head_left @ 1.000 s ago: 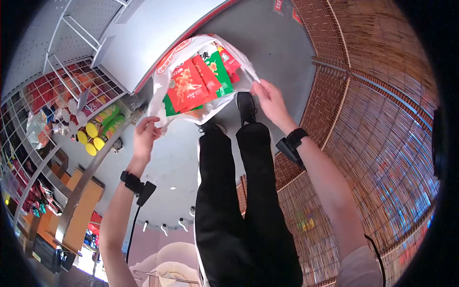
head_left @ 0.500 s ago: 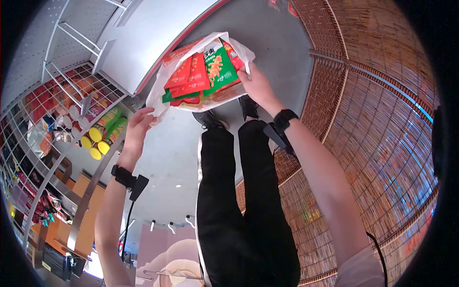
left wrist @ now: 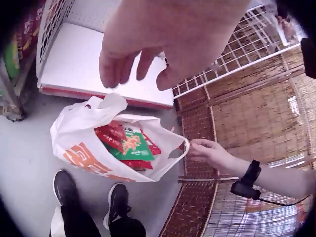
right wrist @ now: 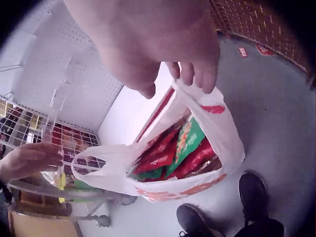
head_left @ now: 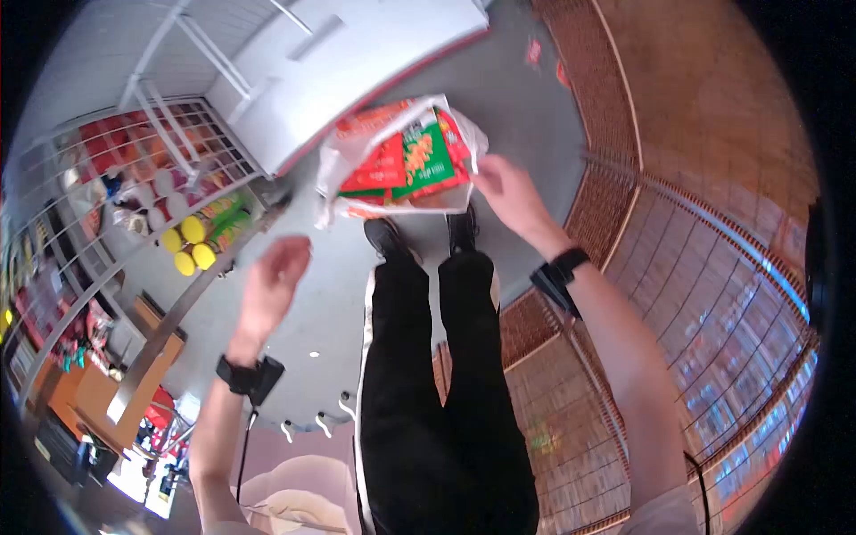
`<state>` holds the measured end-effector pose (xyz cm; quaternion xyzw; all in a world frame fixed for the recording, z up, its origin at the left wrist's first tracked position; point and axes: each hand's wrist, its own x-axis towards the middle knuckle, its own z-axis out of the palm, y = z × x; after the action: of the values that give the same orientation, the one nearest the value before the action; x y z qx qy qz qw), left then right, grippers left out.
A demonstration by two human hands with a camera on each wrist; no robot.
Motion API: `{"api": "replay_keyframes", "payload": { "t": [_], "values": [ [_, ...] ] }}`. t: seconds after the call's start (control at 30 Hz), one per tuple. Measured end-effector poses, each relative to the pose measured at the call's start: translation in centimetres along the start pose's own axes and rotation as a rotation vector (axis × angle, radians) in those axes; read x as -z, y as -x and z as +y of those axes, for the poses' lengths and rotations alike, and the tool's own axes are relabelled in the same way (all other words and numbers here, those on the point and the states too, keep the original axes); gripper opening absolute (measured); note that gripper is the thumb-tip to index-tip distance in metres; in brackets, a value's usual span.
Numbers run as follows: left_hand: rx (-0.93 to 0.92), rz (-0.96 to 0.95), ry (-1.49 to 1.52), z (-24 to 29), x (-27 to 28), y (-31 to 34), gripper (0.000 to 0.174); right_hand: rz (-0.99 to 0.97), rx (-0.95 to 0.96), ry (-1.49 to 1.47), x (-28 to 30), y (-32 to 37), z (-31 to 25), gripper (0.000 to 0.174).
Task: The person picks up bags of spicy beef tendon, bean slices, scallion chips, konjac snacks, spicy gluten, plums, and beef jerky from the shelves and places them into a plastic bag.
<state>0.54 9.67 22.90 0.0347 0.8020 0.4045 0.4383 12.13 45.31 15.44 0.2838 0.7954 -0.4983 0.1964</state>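
A white plastic bag (head_left: pixel 332 171) with orange print hangs over the grey floor in front of my feet, its mouth gaping. Inside it lie several snack packets, among them a green packet (head_left: pixel 426 160) and a red packet (head_left: pixel 382 168). My right hand (head_left: pixel 513 198) holds the bag by its handle, which is drawn up to the fingers in the right wrist view. My left hand (head_left: pixel 275 283) is off to the left of the bag, apart from it, with nothing in it. In the right wrist view the other handle (right wrist: pixel 86 170) loops loose near the left hand.
A white shelf base (head_left: pixel 357 62) with a red edge stands just beyond the bag. To the left is a wire basket (head_left: pixel 134 169) with yellow-lidded snack cans (head_left: pixel 192 230). A woven reed screen (head_left: pixel 704 223) runs along the right.
My left hand has let go of the bag's left handle and moved down and away from it. The right hand stays at the bag's right side; the bag has narrowed on the left.
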Motion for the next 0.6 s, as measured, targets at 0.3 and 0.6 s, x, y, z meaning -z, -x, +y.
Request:
{"api": "replay_keyframes", "payload": {
  "t": [0.3,0.6],
  "values": [
    [-0.024,0.138,0.622,13.0,-1.3,18.8,0.015,0.068,0.329,0.081,8.7,10.3,-14.0,0.023],
    [-0.194,0.306,0.688,22.5,-1.7,30.8,0.015,-0.285,0.409,0.484,9.7,18.2,-21.3,0.027]
  ]
}}
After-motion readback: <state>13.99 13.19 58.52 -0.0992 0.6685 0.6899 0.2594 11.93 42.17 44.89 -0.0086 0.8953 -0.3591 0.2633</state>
